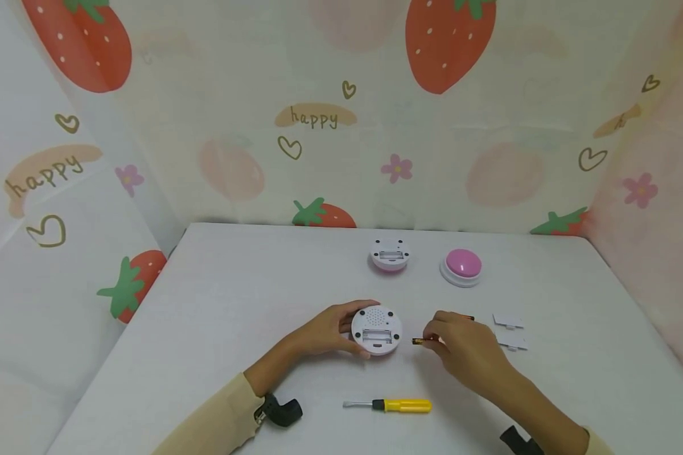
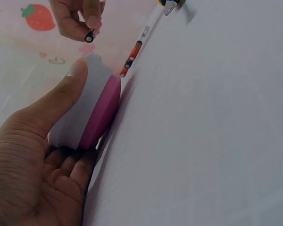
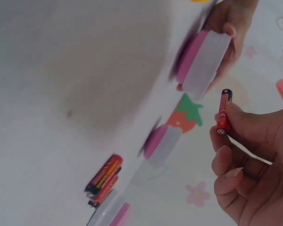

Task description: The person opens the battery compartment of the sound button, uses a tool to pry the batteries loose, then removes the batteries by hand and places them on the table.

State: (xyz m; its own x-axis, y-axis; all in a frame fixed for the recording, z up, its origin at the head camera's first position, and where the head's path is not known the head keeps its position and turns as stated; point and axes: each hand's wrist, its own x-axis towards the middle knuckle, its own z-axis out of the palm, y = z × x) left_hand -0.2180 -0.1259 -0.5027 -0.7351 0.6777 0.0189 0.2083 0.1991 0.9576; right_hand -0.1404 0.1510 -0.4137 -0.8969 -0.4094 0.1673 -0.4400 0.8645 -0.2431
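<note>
My left hand (image 1: 326, 332) grips a round white-and-pink push-button device (image 1: 377, 316) by its side, thumb on the edge of the white base and fingers under it. The device is upside down, its pink dome facing the table and its uncovered battery slot (image 1: 377, 335) facing up. To its right, my right hand (image 1: 469, 351) pinches a small red-and-black battery (image 3: 224, 112) between thumb and fingertips. The battery is raised above the table, apart from the device. Loose batteries (image 3: 104, 176) lie on the table beyond the right hand, mostly hidden by it in the head view.
A yellow-handled screwdriver (image 1: 404, 406) lies in front of the hands. Two white battery covers (image 1: 511, 342) rest to the right. Behind stand another upturned device (image 1: 390, 256) with its slot uncovered and an upright one (image 1: 463, 264), pink dome up. Printed cloth walls surround the white table (image 1: 250, 265).
</note>
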